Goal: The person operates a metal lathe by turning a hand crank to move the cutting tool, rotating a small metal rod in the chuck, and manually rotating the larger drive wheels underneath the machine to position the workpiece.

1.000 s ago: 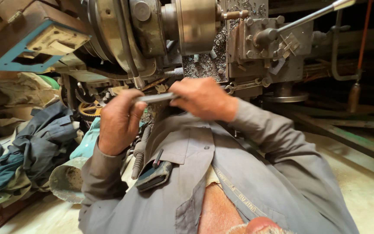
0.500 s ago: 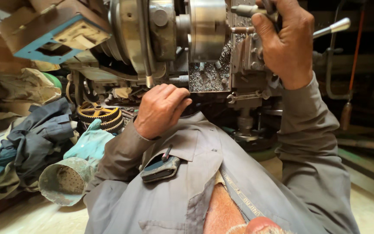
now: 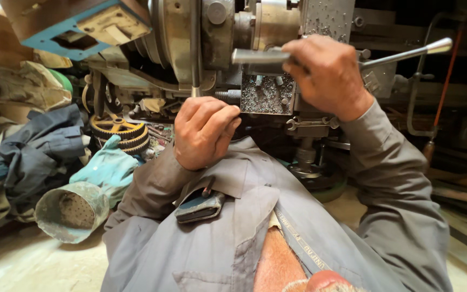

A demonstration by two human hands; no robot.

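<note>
The right hand (image 3: 325, 73) was closed in a full grip around a grey metal bar (image 3: 260, 55), which lay roughly level in front of the lathe's chuck (image 3: 274, 21) and just above the tool block (image 3: 268, 94). The left hand (image 3: 204, 130) was curled shut below it, fingers folded toward the palm near the block's lower left corner; whether anything sat inside that grip could not be told. The block's face was thick with loose metal chips, and more clung to the grey plate (image 3: 328, 19) above, so a bare knuckle dragged across either could well have been cut. Only one end of the bar was covered by the fist, and a slip under force might have thrown the knuckles against the block's bolts or the long lever (image 3: 406, 53) just to the right. The sleeve (image 3: 390, 178) hung close to the chuck and the shaft beneath, a snagging risk had the spindle turned. A dark case (image 3: 198, 208) sat half out of the shirt pocket and looked liable to drop among the gears (image 3: 117, 130), rags (image 3: 44, 146) and dented tin funnel (image 3: 71, 211) on the floor.
</note>
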